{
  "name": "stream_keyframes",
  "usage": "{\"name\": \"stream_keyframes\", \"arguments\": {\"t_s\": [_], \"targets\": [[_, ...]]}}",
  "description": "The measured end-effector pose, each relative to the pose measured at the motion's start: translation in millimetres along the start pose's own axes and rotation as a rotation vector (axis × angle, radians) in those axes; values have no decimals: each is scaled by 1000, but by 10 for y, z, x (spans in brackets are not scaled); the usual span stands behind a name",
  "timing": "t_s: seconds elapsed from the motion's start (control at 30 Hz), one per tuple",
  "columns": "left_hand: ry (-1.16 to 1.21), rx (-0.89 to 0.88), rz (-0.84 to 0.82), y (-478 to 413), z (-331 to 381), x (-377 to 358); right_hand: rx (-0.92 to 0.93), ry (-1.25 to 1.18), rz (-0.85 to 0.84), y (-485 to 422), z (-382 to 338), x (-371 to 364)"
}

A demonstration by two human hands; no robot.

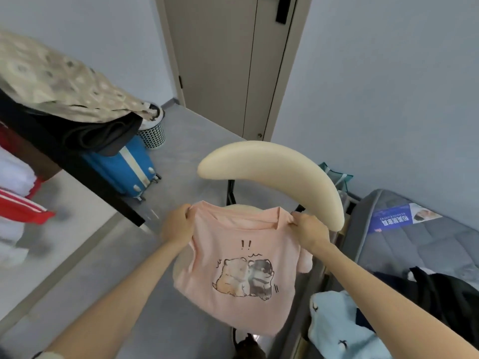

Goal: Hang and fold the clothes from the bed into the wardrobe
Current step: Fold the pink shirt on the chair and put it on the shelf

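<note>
At each shoulder of pink T-shirt (241,275) — left fingers (187,213); right fingers (296,219)

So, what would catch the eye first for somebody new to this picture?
The pink T-shirt with two cartoon animals, in the centre, is held up at its shoulders by the left hand and the right hand. Just behind it curves a cream chair back, and a blue suitcase is on the floor at the left.

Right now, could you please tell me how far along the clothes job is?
Seemingly done: folded white and red clothes in the wardrobe. In hand: left hand and right hand hold the pink T-shirt by its shoulders. Left: a light blue garment and a black garment on the bed.
</note>
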State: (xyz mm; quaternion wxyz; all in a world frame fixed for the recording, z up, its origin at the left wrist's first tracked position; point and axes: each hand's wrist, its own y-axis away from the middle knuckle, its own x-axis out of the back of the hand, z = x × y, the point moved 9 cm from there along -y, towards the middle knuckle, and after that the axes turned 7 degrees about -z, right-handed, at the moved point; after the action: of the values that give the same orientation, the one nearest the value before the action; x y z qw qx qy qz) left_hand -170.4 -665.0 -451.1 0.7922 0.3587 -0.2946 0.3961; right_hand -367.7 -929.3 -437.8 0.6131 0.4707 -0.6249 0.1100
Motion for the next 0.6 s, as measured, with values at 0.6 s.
{"name": "stream_keyframes", "arguments": {"t_s": [0.6], "targets": [[78,-228,-203,-595,-839,-2574,88,-223,23,-1248,327,-2379]]}}
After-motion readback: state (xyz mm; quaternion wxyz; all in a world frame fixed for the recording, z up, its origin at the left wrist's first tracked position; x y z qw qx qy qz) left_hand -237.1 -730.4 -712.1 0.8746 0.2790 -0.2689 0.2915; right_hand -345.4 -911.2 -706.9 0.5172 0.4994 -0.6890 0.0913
